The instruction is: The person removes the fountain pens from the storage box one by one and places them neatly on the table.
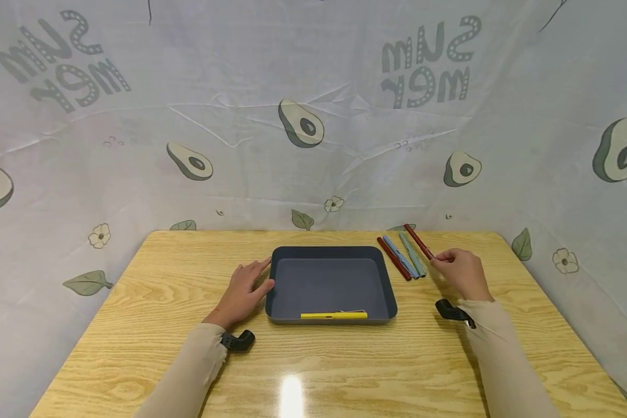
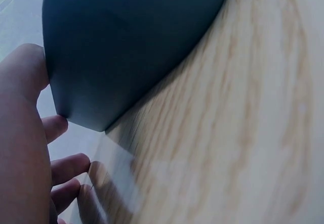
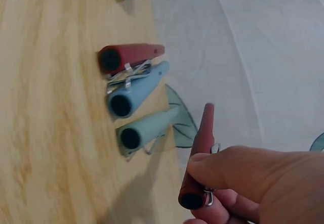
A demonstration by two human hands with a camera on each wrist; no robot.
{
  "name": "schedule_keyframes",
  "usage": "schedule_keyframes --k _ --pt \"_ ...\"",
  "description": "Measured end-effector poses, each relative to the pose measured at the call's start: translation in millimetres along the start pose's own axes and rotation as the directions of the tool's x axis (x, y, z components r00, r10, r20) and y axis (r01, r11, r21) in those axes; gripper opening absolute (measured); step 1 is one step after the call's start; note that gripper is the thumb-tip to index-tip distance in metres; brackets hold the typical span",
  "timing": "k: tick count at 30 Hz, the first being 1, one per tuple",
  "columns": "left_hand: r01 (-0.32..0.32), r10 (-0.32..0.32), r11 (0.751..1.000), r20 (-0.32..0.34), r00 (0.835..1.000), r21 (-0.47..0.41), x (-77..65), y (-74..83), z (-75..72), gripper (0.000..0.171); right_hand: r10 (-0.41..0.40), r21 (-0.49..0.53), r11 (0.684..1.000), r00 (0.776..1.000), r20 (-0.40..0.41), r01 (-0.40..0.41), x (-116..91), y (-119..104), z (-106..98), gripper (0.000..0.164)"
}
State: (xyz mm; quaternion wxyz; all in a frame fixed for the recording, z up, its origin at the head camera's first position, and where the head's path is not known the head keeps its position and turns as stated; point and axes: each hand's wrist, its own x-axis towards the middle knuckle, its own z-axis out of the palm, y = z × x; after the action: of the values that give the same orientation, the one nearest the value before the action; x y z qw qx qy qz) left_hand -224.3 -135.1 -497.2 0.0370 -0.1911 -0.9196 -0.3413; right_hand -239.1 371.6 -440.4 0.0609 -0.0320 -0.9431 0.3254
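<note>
My right hand (image 1: 461, 271) pinches a dark red pen (image 3: 203, 143) by its clip end, its other end pointing away. In the right wrist view the thumb lies along the pen's side. Left of it on the table lie another red pen (image 1: 394, 259), a light blue pen (image 1: 400, 257) and a pale green pen (image 1: 413, 254), side by side. My left hand (image 1: 242, 291) touches the left wall of a dark grey tray (image 1: 273, 284), fingers spread along its side. Inside the tray, a yellow pen (image 1: 334, 316) lies along the near wall.
The tray stands on a wooden table (image 1: 324, 360), with the pens beside its right far corner. A pale cloth (image 1: 240, 145) printed with avocados and leaves hangs behind the table's far edge. Dark wrist cameras sit on both sleeves.
</note>
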Motion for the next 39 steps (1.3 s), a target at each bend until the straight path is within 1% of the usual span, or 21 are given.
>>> schedule_keyframes --k 6,12,17,22,25,33,39 --pt "0.01 -0.01 1.0 -0.002 1.0 0.004 -0.8 -2.7 2.0 0.065 0.048 -0.001 0.999 0.998 0.039 -0.048 1.6 3.5 6.5 0.03" --pt "0.017 -0.017 1.0 0.006 1.0 0.004 -1.0 -3.6 3.0 0.065 0.074 -0.013 0.997 0.996 0.041 -0.074 0.6 2.5 11.0 0.029" --pt "0.023 -0.023 1.0 0.009 1.0 0.002 -1.1 -1.9 2.0 0.065 0.057 -0.033 0.998 0.996 0.069 -0.055 0.6 -1.4 14.5 0.029" --pt "0.02 -0.02 1.0 0.007 1.0 0.002 -1.1 -1.0 1.4 0.065 0.033 -0.026 0.999 0.995 0.092 -0.031 1.2 -3.6 14.5 0.036" --pt "0.018 -0.018 1.0 0.004 1.0 -0.002 -0.6 -0.4 1.1 0.065 0.022 -0.015 1.0 0.997 0.08 -0.021 1.3 -4.2 11.2 0.038" --pt "0.008 -0.008 1.0 -0.006 1.0 0.007 -0.6 -0.4 3.4 0.064 -0.042 0.002 0.999 0.999 -0.004 0.042 1.0 0.1 1.8 0.036" --pt "0.007 -0.007 1.0 -0.01 1.0 0.014 -2.3 1.0 4.8 0.064 -0.085 0.025 0.996 0.996 -0.022 0.085 0.6 -0.9 1.8 0.042"
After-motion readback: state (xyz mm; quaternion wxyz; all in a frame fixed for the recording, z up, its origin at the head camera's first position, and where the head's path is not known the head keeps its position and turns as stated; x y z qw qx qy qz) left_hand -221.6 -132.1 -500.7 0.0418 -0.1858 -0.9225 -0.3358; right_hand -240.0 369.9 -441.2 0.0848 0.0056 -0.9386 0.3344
